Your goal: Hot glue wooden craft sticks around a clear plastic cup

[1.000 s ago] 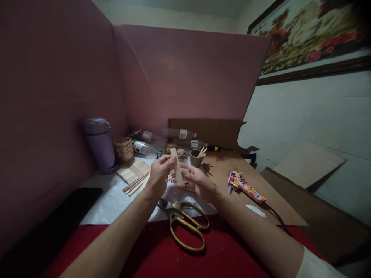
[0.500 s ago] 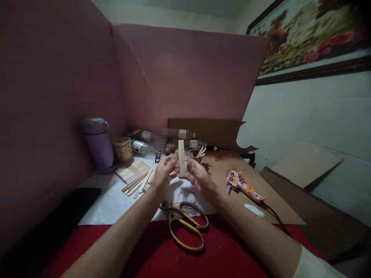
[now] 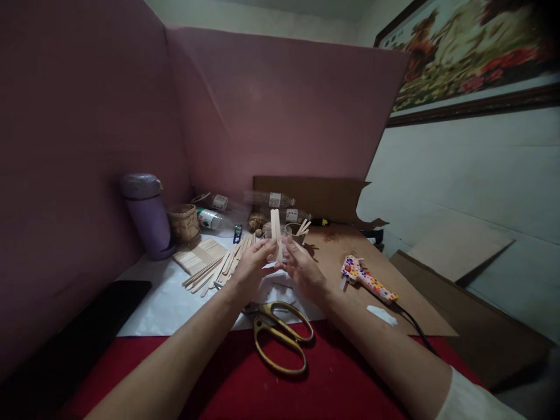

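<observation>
Far left: a dark flat object is noted at the table edge; its kind cannot be told. A purple flask is stood upright against the pink partition, with a small woven basket just beside it. A flat stack of sticks and some loose sticks are laid on the white sheet, near the left hand.

Centre: the left hand is closed, thumb and fingers pinched on the lower end of the craft sticks. These are held upright, side by side, raised above the white sheet between both hands. The right hand is pinched shut on the same lower end from the other side. Gold-handled scissors are laid just below the hands, partly on the red cloth. A small cup is stood just behind the right hand.

Right: a flower-patterned glue gun is laid on brown cardboard, apart from the hands.
</observation>
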A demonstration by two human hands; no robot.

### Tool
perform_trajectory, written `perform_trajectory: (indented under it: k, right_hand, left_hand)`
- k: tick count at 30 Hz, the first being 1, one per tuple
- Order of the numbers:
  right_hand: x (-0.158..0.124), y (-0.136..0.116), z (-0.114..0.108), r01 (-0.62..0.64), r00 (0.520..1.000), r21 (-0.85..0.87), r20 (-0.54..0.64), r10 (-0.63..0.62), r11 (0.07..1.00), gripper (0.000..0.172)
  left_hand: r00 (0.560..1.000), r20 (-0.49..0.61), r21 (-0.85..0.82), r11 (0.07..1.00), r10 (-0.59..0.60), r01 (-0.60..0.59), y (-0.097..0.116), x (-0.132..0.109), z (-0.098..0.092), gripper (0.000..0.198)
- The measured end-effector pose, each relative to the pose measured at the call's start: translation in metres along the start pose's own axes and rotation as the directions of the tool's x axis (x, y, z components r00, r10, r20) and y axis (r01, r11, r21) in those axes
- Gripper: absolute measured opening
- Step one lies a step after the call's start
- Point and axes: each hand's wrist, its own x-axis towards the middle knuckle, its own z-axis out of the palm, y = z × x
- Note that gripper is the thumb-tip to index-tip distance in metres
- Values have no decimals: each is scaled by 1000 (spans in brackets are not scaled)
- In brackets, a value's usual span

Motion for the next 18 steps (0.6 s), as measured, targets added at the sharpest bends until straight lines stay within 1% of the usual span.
perform_trajectory:
  k: [5, 11, 15, 18]
  right_hand:
    - [1, 0, 0, -47, 999, -21, 18, 47, 999, 45]
    - [2, 2, -2, -86, 995, -37, 45, 88, 996, 43]
    - [2, 1, 0, -79, 996, -21, 29, 80, 997, 44]
    - [2, 1, -2, -76, 997, -40, 31, 77, 996, 46]
  left_hand:
    - [999, -32, 23, 999, -24, 25, 0, 1, 2, 54]
    - [999, -43, 37, 999, -14, 16, -5, 4, 0, 51]
    - [998, -56, 42, 999, 6, -3, -6, 5, -2, 48]
    - [999, -34, 31, 999, -11, 12, -4, 5, -3, 46]
